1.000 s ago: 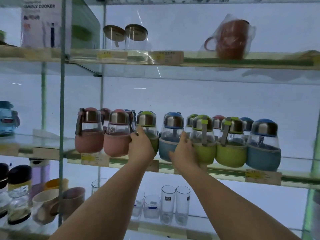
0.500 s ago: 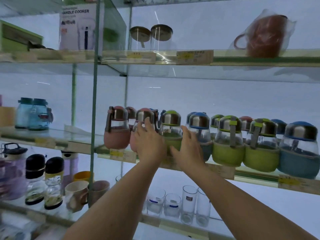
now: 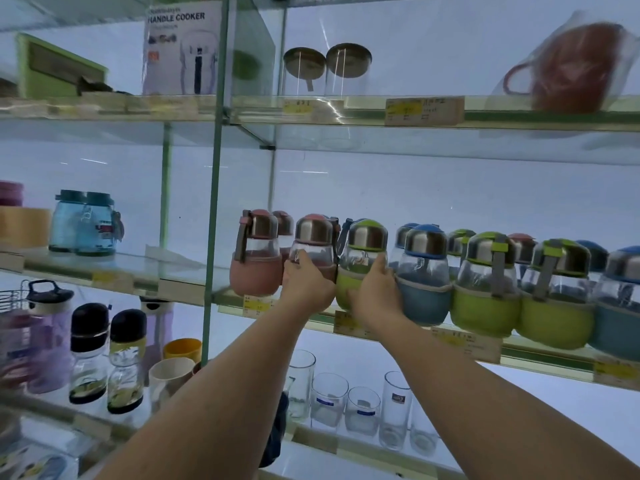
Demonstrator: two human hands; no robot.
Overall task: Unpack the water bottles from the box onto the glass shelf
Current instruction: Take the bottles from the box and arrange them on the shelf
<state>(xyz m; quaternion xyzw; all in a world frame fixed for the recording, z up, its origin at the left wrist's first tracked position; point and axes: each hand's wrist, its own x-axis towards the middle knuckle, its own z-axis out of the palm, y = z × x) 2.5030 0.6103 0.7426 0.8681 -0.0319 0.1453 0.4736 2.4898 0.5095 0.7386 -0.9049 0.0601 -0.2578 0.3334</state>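
Water bottles stand upright along the glass shelf (image 3: 540, 358); the pink bottle (image 3: 313, 244) is gripped by the left hand (image 3: 306, 289), the green bottle (image 3: 363, 258) just beside it by the right hand (image 3: 375, 292).

We're looking into strong backlight: the pale back wall (image 3: 450, 188) glows bluish-white from twelve o'clock down to four o'clock, so everything in front reads dim and slightly washed. Glare streaks run across the upper glass shelf (image 3: 332, 109) near twelve o'clock, thin white lines on the pane. At two o'clock the bagged red jug (image 3: 571, 67) is smeared with motion blur. At eight o'clock the dark-capped jars (image 3: 107, 358) go soft and hazy. We see the shelves tilt and bow toward the edges, wide-angle stretch. Our forearms (image 3: 214, 400) sit in flat shade.
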